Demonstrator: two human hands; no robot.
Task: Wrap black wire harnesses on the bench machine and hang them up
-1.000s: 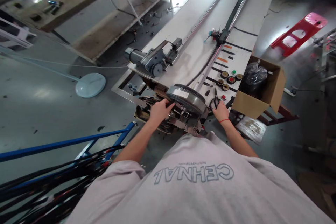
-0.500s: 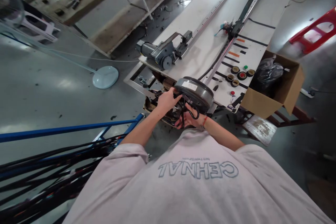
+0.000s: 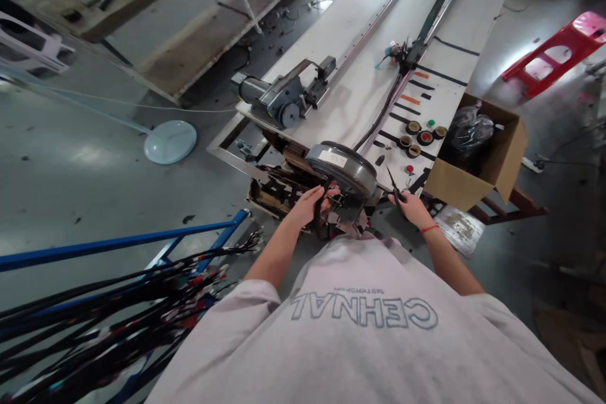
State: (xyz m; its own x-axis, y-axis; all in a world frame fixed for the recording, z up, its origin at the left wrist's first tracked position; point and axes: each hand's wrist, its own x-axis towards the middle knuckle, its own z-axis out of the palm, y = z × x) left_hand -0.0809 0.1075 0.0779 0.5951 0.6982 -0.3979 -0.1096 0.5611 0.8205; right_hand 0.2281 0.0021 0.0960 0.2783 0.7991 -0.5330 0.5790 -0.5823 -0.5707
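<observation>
My left hand (image 3: 310, 205) is closed on a black cable (image 3: 320, 208) just below a round dark reel-like part (image 3: 341, 164) with a white label, at the near end of the long white table (image 3: 326, 117). To the right of that part, my right hand (image 3: 411, 207) grips a dark pointed tool (image 3: 396, 189), which looks like scissors, its tip toward the table. Rolls of tape (image 3: 413, 127), black and orange strips, and a red and a green button lie on the table's right side.
A motor unit (image 3: 272, 98) sits on the table's left corner. An open cardboard box (image 3: 461, 183) stands at the right, with a red stool (image 3: 553, 57) beyond. Cable bundles hang by a blue frame (image 3: 123, 240) at the left.
My right hand has moved away from the cable to the right and now holds the pointed tool. My left hand has shifted slightly down with the cable. The whole view has shifted a little.
</observation>
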